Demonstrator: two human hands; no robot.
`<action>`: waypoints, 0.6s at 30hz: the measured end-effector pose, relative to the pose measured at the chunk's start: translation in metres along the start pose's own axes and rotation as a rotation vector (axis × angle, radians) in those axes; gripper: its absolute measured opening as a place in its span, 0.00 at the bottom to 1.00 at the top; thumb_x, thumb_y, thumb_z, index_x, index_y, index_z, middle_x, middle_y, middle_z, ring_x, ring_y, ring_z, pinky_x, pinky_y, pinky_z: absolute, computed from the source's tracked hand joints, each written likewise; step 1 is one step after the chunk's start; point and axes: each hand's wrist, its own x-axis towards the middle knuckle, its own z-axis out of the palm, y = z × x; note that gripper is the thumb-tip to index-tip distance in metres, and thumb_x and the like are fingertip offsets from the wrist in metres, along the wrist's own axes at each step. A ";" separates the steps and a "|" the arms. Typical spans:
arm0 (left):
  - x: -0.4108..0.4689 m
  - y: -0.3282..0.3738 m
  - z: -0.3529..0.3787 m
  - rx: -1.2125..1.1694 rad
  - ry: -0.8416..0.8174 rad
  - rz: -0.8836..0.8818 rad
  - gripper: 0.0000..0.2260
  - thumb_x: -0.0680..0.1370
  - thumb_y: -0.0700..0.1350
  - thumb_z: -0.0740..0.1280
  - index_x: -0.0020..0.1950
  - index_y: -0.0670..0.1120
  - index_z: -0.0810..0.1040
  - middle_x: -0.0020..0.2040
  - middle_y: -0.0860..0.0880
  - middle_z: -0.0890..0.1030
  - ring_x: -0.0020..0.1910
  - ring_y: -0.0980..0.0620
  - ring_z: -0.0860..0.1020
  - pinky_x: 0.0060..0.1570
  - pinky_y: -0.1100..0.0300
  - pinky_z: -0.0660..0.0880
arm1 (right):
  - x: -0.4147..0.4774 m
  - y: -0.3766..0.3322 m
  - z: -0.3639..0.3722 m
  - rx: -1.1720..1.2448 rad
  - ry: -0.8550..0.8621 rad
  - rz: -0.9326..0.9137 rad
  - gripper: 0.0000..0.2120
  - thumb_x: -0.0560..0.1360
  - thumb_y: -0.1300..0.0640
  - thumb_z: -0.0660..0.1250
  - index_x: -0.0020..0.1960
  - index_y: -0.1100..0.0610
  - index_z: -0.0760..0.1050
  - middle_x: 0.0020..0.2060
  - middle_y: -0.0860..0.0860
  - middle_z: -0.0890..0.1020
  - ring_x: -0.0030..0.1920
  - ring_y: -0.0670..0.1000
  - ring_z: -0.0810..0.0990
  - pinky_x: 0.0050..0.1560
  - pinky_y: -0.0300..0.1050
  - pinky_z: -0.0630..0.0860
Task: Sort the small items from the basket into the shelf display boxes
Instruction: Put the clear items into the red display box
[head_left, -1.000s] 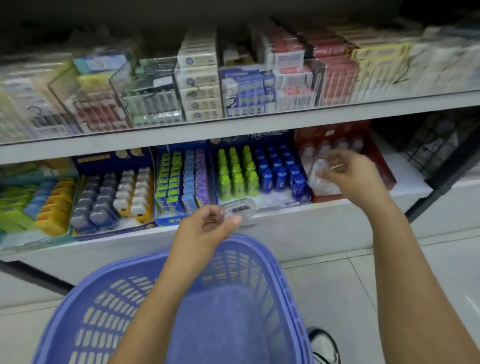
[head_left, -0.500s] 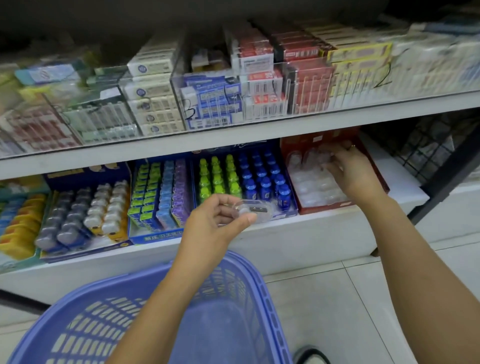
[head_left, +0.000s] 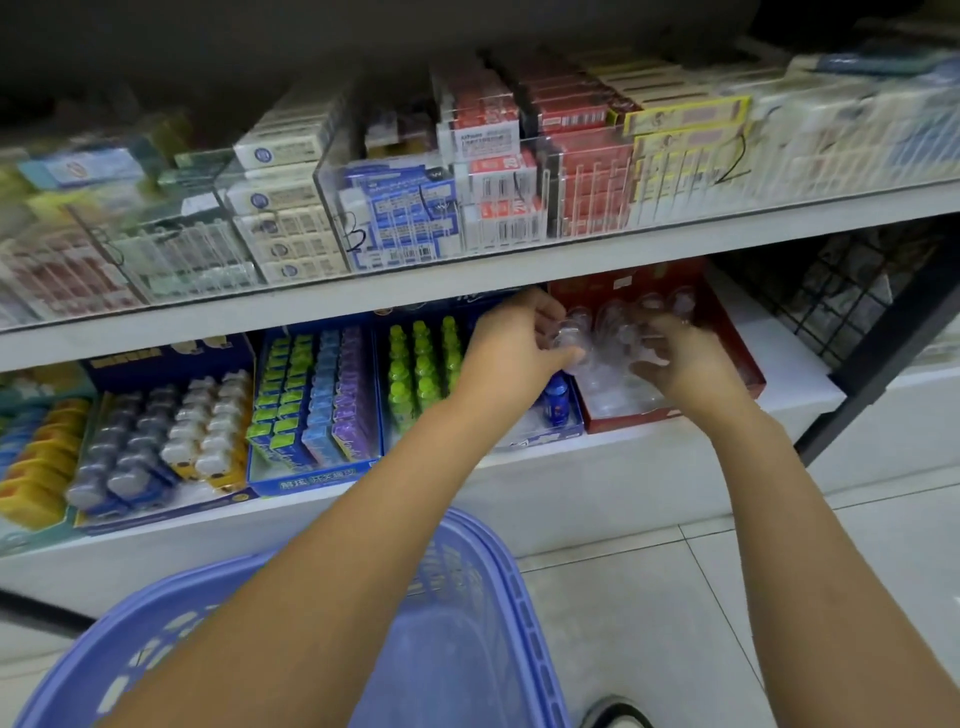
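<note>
A red display box (head_left: 737, 343) stands at the right end of the lower shelf, holding several clear plastic cases (head_left: 618, 384). My left hand (head_left: 511, 345) pinches one clear plastic case (head_left: 569, 340) at the box's left edge. Over the cases inside the box is my right hand (head_left: 680, 366), fingers bent down among them; whether it grips one I cannot tell. The blue plastic basket (head_left: 467, 597) sits low in front of me, partly hidden by my left forearm.
Left of the red box stand a blue box of green and blue bottles (head_left: 431, 374), a blue box of coloured packs (head_left: 311, 400) and a box of grey and white cases (head_left: 156, 431). The upper shelf (head_left: 571, 260) carries clear bins. A black wire rack (head_left: 852, 312) stands right.
My left hand has carried its clear case from above the basket up and right to the red box. My right hand stayed in the box. The view shifted so the shelf slid left.
</note>
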 end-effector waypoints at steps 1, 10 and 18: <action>0.009 0.000 0.005 0.059 -0.026 0.015 0.15 0.69 0.42 0.76 0.53 0.44 0.76 0.45 0.50 0.77 0.45 0.50 0.77 0.46 0.58 0.76 | -0.004 0.002 0.001 -0.025 0.034 0.000 0.28 0.72 0.62 0.70 0.70 0.52 0.67 0.57 0.55 0.80 0.56 0.57 0.78 0.54 0.48 0.74; 0.051 0.001 0.040 0.315 -0.177 0.057 0.14 0.73 0.41 0.72 0.56 0.42 0.74 0.54 0.44 0.78 0.52 0.46 0.76 0.51 0.56 0.74 | -0.003 0.000 0.003 -0.185 0.100 0.073 0.16 0.73 0.59 0.69 0.61 0.57 0.77 0.56 0.58 0.81 0.54 0.59 0.79 0.52 0.47 0.74; 0.051 -0.005 0.049 0.467 -0.202 0.099 0.10 0.73 0.40 0.71 0.52 0.41 0.74 0.51 0.42 0.76 0.48 0.45 0.76 0.43 0.57 0.71 | 0.001 0.001 0.005 -0.093 0.045 0.137 0.18 0.74 0.60 0.68 0.63 0.58 0.75 0.59 0.58 0.79 0.56 0.59 0.78 0.56 0.50 0.74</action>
